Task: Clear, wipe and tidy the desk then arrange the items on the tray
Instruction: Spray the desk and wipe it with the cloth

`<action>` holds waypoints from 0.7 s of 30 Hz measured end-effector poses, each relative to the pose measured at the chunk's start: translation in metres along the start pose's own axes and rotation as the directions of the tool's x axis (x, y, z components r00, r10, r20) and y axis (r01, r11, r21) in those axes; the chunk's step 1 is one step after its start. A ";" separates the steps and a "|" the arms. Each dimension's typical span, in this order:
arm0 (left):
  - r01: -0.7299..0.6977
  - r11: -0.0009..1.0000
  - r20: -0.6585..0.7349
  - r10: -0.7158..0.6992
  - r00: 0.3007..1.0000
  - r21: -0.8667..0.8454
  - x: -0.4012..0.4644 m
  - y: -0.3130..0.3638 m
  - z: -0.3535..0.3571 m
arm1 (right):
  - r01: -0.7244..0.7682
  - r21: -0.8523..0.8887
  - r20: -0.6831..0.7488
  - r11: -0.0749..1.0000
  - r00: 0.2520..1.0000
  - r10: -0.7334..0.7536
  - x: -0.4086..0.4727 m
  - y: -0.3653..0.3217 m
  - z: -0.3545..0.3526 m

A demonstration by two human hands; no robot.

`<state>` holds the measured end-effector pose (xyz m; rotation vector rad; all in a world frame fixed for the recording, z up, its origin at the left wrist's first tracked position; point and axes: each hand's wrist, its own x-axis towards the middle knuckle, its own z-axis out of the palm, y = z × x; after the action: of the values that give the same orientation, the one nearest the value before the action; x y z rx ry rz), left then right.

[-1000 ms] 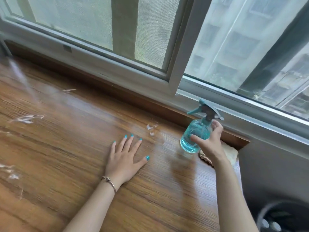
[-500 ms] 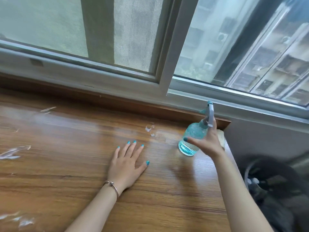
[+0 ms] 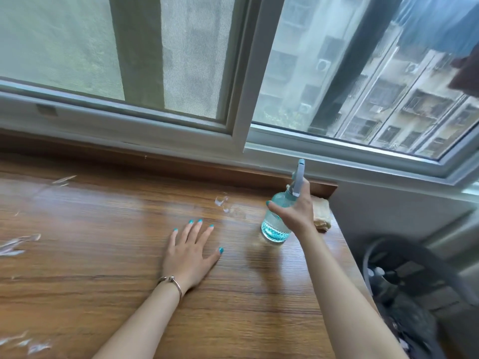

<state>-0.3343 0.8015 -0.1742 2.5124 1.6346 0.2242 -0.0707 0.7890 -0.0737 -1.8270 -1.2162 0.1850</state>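
At the desk's far right corner: our right hand (image 3: 295,212) has its fingers curled round the neck of the blue spray bottle (image 3: 276,224), and the bottle's bottom sits on the wooden desk (image 3: 103,268).
Just behind the grip: a folded yellow cloth (image 3: 322,212) lies against the window ledge.
To the left of the grip: our left hand (image 3: 189,252) lies flat on the wood, fingers spread, holding nothing.
Farther left of the grip: wet splashes (image 3: 18,244) shine on the desk, and a small one (image 3: 221,202) sits near the bottle.
Done so far: we think the desk is cleared and sprayed.
Left to do: we still have to wipe the wet spots with the cloth. No tray shows, so putting things on it comes later.
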 end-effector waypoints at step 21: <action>0.282 0.960 -0.044 -0.282 0.959 -0.002 0.000 0.007 0.001 | -0.192 0.031 0.507 0.981 0.848 0.150 -0.095 -0.079 -0.023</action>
<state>-0.3277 0.7988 -0.1740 2.2541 1.9844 0.2457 -0.1576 0.7077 -0.0334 -1.8751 -1.3658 0.8493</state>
